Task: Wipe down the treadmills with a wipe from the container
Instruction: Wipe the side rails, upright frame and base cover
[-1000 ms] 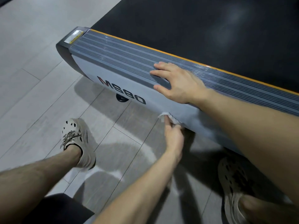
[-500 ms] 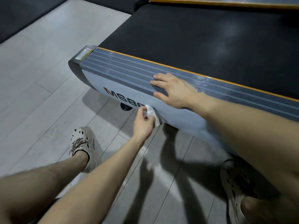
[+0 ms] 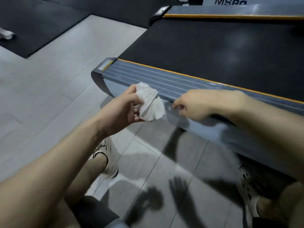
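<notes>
The treadmill's grey ribbed side rail point(image 3: 148, 78) with an orange edge strip runs from centre to the right, beside its black belt point(image 3: 213, 51). My left hand point(image 3: 125, 111) holds a crumpled white wipe point(image 3: 150, 102) in the air just in front of the rail's pale side panel, near the rear end cap point(image 3: 98, 76). My right hand point(image 3: 192, 106) hovers blurred over the side panel, fingers loosely curled and holding nothing, a short way right of the wipe.
A second treadmill point(image 3: 230, 9) with the same orange strip lies beyond the belt. Grey floor tiles point(image 3: 49, 96) spread to the left, with a black mat point(image 3: 32, 27) at the far left. My two beige shoes point(image 3: 107, 162) stand on the floor below.
My left hand has lifted the wipe off the side panel and up in front of the rail. My right hand has come off the ribbed rail top. The view has risen and pulled back.
</notes>
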Available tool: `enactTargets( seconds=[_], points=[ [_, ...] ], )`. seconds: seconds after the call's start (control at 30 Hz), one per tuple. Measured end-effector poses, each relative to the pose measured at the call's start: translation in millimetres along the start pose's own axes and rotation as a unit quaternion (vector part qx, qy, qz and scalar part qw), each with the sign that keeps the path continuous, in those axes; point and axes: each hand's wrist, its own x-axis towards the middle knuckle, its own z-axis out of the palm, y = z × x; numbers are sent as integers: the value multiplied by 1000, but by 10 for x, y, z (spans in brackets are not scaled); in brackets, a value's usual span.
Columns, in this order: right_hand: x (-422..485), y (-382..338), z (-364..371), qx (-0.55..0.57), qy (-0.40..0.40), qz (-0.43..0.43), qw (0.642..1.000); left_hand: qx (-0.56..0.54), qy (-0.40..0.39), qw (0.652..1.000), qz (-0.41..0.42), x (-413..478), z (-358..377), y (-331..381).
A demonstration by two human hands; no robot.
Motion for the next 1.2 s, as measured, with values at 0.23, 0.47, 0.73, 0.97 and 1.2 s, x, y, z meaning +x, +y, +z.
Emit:
enactTargets(
  seconds=[0.23,0.47,0.73,0.97,1.2],
  points=[
    [-183,-25,-270,194,156,23,968,547,38,828,117,52,-352,63],
    [24,-298,20,366,129,-60,920,543,50,832,107,115,-311,-46],
    [45,-191,157,468,113,-66,874,454,68,884,86,141,-254,-91],
    [77,-214,222,520,67,-50,850,413,80,906,40,151,-294,-192],
    [178,-314,249,538,132,7,833,350,54,935,38,145,-309,-179]
  ],
)
